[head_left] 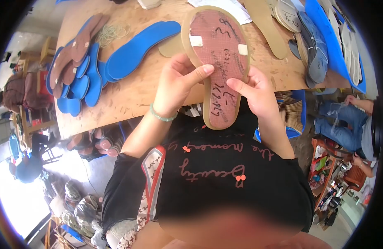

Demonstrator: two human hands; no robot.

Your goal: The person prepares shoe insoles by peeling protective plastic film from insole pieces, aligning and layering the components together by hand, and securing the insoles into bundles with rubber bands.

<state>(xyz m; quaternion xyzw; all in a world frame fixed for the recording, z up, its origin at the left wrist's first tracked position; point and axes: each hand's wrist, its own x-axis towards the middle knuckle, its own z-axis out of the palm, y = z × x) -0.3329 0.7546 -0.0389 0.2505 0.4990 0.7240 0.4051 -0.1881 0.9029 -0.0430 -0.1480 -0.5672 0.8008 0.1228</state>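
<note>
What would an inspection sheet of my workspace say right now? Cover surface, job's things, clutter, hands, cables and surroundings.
Surface: wooden table, scattered dark marks.
Job's things: pink-faced sole with dark handwriting and two pale patches, held across the table's near edge.
Clutter: blue insoles and brown insoles, partly overlapping at left; tangled pale strands nearby; white paper toward the far side.
Hands: left hand and right hand both grip the sole, thumbs on its pink face.
Cables: nothing seen that is plainly a cable.
Surroundings: blue bin of stacked pieces below the table's right side; another person farther right.
</note>
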